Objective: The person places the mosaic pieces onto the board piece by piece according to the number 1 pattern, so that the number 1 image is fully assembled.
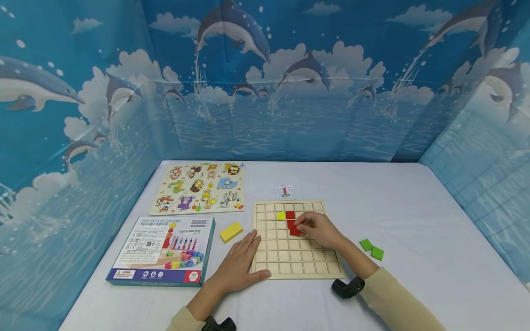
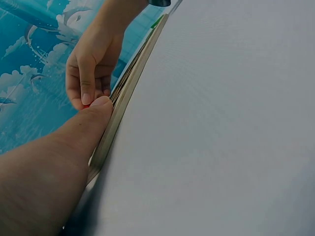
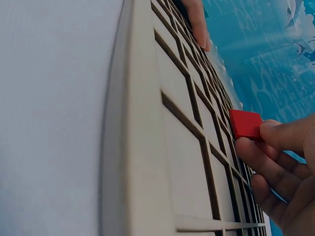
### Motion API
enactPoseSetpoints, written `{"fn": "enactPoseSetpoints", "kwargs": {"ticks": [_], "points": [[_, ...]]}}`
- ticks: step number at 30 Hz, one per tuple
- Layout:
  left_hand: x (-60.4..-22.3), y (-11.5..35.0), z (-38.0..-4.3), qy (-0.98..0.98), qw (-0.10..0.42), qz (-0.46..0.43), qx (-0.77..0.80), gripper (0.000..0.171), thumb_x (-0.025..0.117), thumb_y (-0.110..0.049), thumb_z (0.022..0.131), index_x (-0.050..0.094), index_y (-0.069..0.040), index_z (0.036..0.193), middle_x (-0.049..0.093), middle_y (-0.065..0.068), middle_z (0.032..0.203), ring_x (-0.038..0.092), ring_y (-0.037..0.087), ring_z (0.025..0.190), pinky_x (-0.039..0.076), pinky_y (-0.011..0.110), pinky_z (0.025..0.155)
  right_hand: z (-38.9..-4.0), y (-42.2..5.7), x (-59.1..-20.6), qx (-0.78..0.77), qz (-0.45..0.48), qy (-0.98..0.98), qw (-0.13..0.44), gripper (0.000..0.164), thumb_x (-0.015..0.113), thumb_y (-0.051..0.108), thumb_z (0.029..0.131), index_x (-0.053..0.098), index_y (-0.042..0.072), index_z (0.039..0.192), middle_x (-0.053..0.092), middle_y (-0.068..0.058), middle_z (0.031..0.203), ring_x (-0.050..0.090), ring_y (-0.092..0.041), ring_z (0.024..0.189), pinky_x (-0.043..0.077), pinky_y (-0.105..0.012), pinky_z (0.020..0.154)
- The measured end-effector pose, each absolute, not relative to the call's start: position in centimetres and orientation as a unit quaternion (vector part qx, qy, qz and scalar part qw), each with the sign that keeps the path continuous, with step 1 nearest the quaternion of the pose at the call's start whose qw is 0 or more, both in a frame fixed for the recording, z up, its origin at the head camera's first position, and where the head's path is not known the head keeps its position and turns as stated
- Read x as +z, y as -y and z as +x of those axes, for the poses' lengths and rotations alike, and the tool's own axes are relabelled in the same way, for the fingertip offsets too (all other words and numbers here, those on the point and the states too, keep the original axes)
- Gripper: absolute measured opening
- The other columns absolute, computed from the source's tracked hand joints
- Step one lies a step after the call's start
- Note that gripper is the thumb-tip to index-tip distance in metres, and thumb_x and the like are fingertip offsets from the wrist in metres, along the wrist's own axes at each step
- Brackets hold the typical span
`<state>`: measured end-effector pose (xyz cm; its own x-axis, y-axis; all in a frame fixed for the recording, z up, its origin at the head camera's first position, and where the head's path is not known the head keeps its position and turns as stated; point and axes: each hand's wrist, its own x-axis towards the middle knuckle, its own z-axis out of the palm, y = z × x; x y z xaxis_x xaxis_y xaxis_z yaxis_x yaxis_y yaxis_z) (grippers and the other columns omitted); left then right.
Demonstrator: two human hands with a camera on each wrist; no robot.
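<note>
My right hand (image 1: 318, 228) pinches a red square tile (image 3: 246, 124) between thumb and fingers, low over the gridded wooden board (image 1: 298, 271). In the head view this tile overlaps the squares just below two other red tiles, the upper one (image 1: 290, 215) beside a yellow tile (image 1: 281, 215). My left hand (image 1: 238, 264) lies along the board's left edge, fingers extended and thumb at the lower left corner. The left wrist view shows its thumb (image 2: 83, 130) against the board's rim, with the right hand beyond it.
A small pattern card (image 1: 285, 192) lies behind the board. Two green tiles (image 1: 377, 253) are to the right. A yellow block (image 1: 231, 232), a beaded-boxes carton (image 1: 161, 253) and an animal puzzle (image 1: 198, 187) occupy the left. Dolphin-printed cloth (image 1: 265, 119) surrounds the table.
</note>
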<state>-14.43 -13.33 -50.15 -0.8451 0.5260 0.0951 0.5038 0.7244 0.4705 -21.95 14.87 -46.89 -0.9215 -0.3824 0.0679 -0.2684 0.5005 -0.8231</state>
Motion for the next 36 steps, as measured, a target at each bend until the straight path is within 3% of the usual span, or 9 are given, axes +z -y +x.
{"fn": "enactPoseSetpoints", "kwargs": {"ticks": [13,24,36], "points": [[-50.12,13.29,-14.41,-0.929,0.023,0.276,0.245,0.094,0.053,-0.066,0.089,0.026,-0.004,0.154,0.018,0.012,0.161,0.017,0.026,0.147,0.022,0.05,0.115,-21.83,-14.24,-46.89,-0.42,-0.192,-0.886,0.052,0.004,0.066,0.008,0.093,0.07,0.009,0.094,0.065,0.002,0.09,0.059,-0.011,0.072,0.051,-0.027,0.064],[-49.8,13.18,-14.37,-0.93,0.035,0.268,0.249,0.094,0.054,-0.065,0.088,0.024,-0.006,0.155,0.016,0.01,0.162,0.014,0.024,0.148,0.019,0.048,0.116,-21.88,-14.14,-46.92,-0.394,-0.206,-0.894,0.051,0.006,0.066,0.007,0.093,0.07,0.011,0.091,0.065,0.003,0.092,0.055,-0.014,0.081,0.05,-0.032,0.073],[-49.87,13.2,-14.38,-0.929,0.033,0.269,0.252,0.093,0.054,-0.065,0.089,0.026,-0.005,0.154,0.018,0.011,0.161,0.016,0.026,0.147,0.021,0.051,0.115,-22.02,-14.4,-47.46,-0.382,-0.234,-0.894,0.033,0.006,0.067,0.008,0.092,0.072,0.012,0.093,0.059,0.005,0.092,0.05,-0.014,0.08,0.046,-0.028,0.069]]}}
